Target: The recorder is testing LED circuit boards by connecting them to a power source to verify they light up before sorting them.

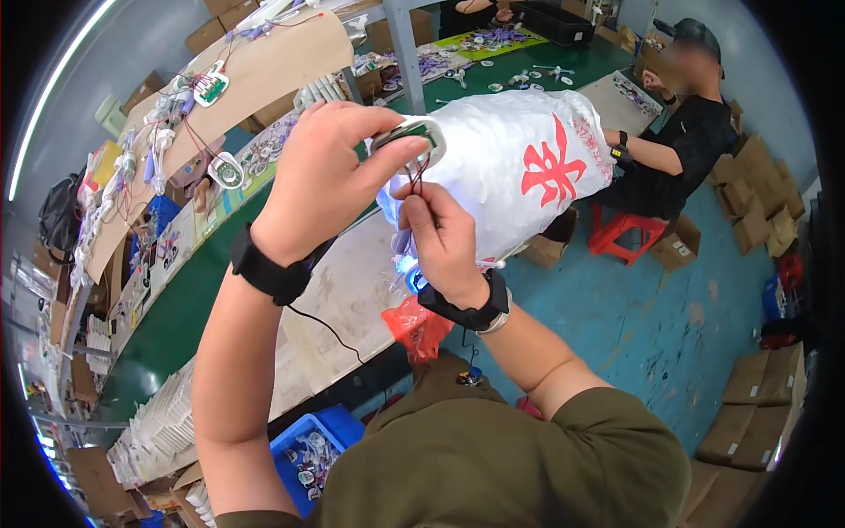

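Left hand (330,163) has its grip closed on a white oval casing (435,134) with a green board, held up before a sack; right hand (449,246) pinches its thin wires (418,174) just below; forearms angle inward; the white sack (493,132) bears large red writing.

My sleeves (616,440) are olive green, my wristbands (271,269) black; my device (439,147) is white, its wires (418,173) dark red, the sack (493,145) white with red print.
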Action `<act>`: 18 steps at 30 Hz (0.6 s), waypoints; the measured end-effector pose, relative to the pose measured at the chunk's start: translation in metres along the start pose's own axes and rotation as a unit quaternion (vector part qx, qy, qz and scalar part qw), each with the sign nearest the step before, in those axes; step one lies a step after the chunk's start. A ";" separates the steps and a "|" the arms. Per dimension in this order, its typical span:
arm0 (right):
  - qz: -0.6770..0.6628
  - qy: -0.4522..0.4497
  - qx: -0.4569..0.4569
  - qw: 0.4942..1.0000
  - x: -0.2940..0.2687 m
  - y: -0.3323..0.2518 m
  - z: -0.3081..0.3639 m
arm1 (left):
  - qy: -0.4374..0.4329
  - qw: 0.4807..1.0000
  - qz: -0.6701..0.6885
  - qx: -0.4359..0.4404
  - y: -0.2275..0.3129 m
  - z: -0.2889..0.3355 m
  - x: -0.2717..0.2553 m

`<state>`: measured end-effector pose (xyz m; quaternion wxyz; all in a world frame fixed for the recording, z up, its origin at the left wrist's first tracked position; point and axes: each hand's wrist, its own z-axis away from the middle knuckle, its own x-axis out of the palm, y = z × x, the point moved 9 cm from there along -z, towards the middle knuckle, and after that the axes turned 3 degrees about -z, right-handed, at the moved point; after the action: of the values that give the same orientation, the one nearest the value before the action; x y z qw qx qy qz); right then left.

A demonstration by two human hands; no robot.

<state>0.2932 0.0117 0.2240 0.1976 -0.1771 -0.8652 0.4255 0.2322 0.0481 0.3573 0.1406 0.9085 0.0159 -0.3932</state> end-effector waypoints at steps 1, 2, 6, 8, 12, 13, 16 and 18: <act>0.019 0.018 -0.024 0.999 -0.005 -0.004 -0.001 | 0.000 1.000 -0.001 -0.004 0.001 -0.002 0.001; 0.013 0.028 -0.033 0.999 -0.007 -0.006 -0.001 | 0.002 1.000 0.017 0.004 0.004 -0.004 0.001; -0.005 0.054 -0.005 0.999 -0.014 -0.003 -0.001 | 0.014 0.999 0.027 0.038 0.015 -0.012 0.002; 0.007 0.062 -0.023 0.998 -0.017 -0.007 -0.002 | 0.012 0.998 0.016 0.059 0.020 -0.015 0.005; 0.037 0.099 -0.037 0.994 -0.030 -0.010 -0.003 | -0.005 0.999 0.006 0.052 0.022 -0.020 0.018; 0.042 0.114 -0.027 0.992 -0.036 -0.008 -0.004 | -0.007 0.999 0.032 0.027 0.018 -0.022 0.022; 0.068 0.153 -0.051 0.985 -0.048 -0.010 -0.006 | 0.002 1.000 0.012 0.023 0.021 -0.028 0.032; 0.083 0.175 -0.075 0.978 -0.056 -0.013 -0.006 | -0.014 1.000 0.011 0.013 0.022 -0.031 0.042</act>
<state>0.3425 -0.0184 0.2274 0.2963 -0.3341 -0.8291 0.3365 0.2867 0.0321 0.3526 0.1329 0.9049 -0.0008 -0.4043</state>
